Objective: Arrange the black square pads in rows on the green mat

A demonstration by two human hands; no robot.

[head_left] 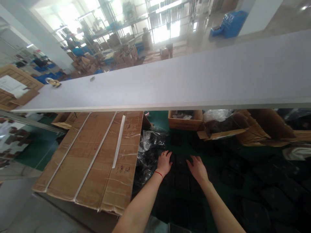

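Note:
Several dark, flat, squarish pieces lie close together under the shelf; their kind is hard to make out in the shade. My left hand [164, 163], with a ring and a red wrist string, reaches down at the left of one black square piece [181, 161]. Its fingers are bent, and thumb and forefinger stand apart at the dark pieces. On the other side of that piece is my right hand [198, 170], its thumb and fingers apart. Whether either hand bears on the piece is not clear. Crumpled black plastic wrap [147, 158] lies just left of my left hand.
A long white shelf [155, 84] crosses above my hands. A large strapped carton [94, 155] stands at the left. Behind the dark pieces are a small open carton [186, 123] and a torn carton [225, 131]. More black pieces [275, 197] spread over the right.

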